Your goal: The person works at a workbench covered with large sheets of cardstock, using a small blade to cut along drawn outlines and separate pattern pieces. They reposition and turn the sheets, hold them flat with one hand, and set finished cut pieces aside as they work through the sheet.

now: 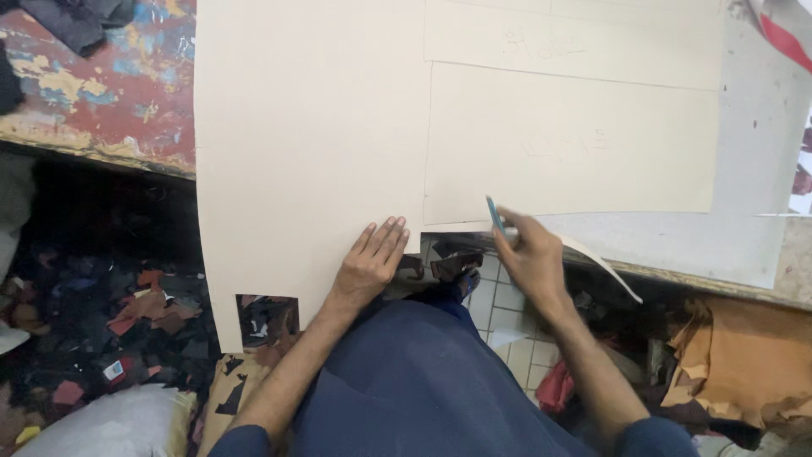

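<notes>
Presently the right hand [531, 254], fingers clamped on a blue knife [495, 214], cuts the cream card sheet [313, 127]; left hand [370, 261], fingers together, flat, presses it; one strip [605, 262] nearly severed.

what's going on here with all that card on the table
A person is working on a big cream sheet of card that hangs over the edge of a worn, paint-stained table. The left hand lies flat on the sheet, holding it down. The right hand grips a thin blue tool at the lower edge of a marked-out rectangle, where a narrow strip curls away. Scraps litter the floor below.
</notes>
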Available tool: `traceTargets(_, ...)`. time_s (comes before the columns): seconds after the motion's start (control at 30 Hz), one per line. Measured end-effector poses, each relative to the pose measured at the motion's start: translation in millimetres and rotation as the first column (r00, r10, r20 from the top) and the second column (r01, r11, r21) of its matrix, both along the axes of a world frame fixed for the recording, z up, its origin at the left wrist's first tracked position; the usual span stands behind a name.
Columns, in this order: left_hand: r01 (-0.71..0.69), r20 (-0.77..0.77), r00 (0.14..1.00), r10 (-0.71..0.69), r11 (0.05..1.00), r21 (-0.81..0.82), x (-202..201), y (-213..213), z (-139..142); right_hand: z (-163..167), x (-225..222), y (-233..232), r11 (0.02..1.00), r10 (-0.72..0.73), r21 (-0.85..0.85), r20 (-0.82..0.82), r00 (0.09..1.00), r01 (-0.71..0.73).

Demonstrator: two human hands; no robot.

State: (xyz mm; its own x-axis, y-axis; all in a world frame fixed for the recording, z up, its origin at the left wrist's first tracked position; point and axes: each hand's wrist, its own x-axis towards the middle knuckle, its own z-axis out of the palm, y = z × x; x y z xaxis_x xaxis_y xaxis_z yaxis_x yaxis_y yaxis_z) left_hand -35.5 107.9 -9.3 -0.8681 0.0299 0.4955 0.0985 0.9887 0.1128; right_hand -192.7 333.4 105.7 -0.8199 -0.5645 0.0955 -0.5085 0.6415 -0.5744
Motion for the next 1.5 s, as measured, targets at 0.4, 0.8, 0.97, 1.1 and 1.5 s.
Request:
traceTargets(0.4, -0.068, 0.231, 0.972, 0.029, 0.984, 0.164, -29, -25, 13, -82, -140, -178, 0.971, -0.060, -0.238, -0.237, 0.970, 0.002)
traceTargets(0.8, -0.100, 0.234, 0.971, 0.049, 0.972, 0.211, -41, -35, -8, -72, -154, -206, 0.996, -0.057, -0.082, -0.194, 0.979, 0.042)
traceTargets(0.97, -0.091, 0.232, 0.972, 0.027, 0.959, 0.270, -38, -34, -8, -70, -151, -209, 0.997, 0.007, -0.073, -0.331, 0.944, -0.033)
traceTargets(1.1, -0.090, 0.245, 0.969, 0.017, 0.953, 0.289, -37, -34, -2, -65, -154, -209, 0.997, -0.030, -0.071, -0.172, 0.985, 0.018)
traceTargets(1.5, -0.121, 0.292, 0.952, 0.089, 0.988, 0.093, -39, -25, -27, -92, -165, -195, 0.995, 0.059, -0.075, -0.126, 0.990, -0.069)
